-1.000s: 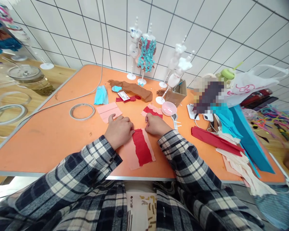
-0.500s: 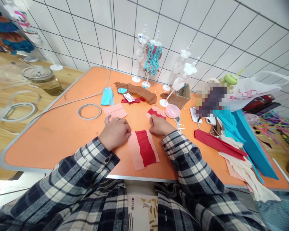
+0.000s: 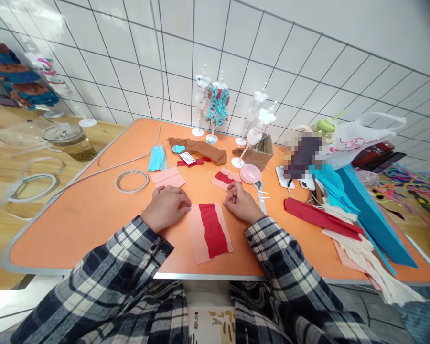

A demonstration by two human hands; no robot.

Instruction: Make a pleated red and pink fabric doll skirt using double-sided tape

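Observation:
A pink crepe paper sheet with a red strip (image 3: 210, 231) laid down its middle lies flat on the orange table (image 3: 75, 220) in front of me. My left hand (image 3: 166, 207) rests with curled fingers at the sheet's top left corner. My right hand (image 3: 241, 204) pinches the top right corner with its fingers closed. Both arms wear plaid sleeves.
A tape ring (image 3: 132, 181), more pink paper (image 3: 168, 177), a pink-and-red piece (image 3: 225, 177), a pink dish (image 3: 250, 173), small white mannequins (image 3: 208, 105), a cardboard box (image 3: 260, 153), red, cream and blue paper (image 3: 340, 224) at the right, a cable (image 3: 129, 160).
The view has tilted up and shifted. Both hands stay at the sheet's top corners; they have drawn slightly apart, and the sheet lies flatter and more exposed.

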